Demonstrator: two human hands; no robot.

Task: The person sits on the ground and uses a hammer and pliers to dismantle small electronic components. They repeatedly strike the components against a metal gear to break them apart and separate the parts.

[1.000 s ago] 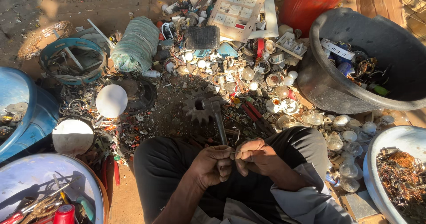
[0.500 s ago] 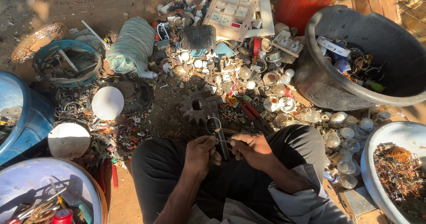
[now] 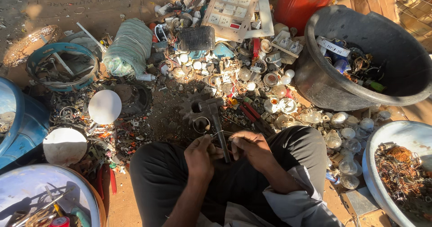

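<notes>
I sit on the ground with my knees apart in dark trousers. A dark hammer (image 3: 219, 129) lies between my hands, its head resting on a rusty gear wheel (image 3: 191, 111). My left hand (image 3: 201, 157) is curled just left of the handle's end. My right hand (image 3: 253, 148) is curled just right of it. Both pinch a thin piece of wire (image 3: 221, 134) that crosses over the handle. A small wire ring (image 3: 200, 125) lies on the ground beside the gear.
A heap of bulbs, sockets and scrap (image 3: 252, 80) spreads ahead. A black tub (image 3: 324, 80) and a red bucket (image 3: 299, 4) stand at right, with a white basin of copper wire (image 3: 375, 150) near it. Blue tubs (image 3: 27, 119), white domes (image 3: 105, 106) and red-handled pliers (image 3: 252, 112) are also here.
My hands have risen from my lap and parted to either side of the hammer handle. The hammer now rests with its head on the gear.
</notes>
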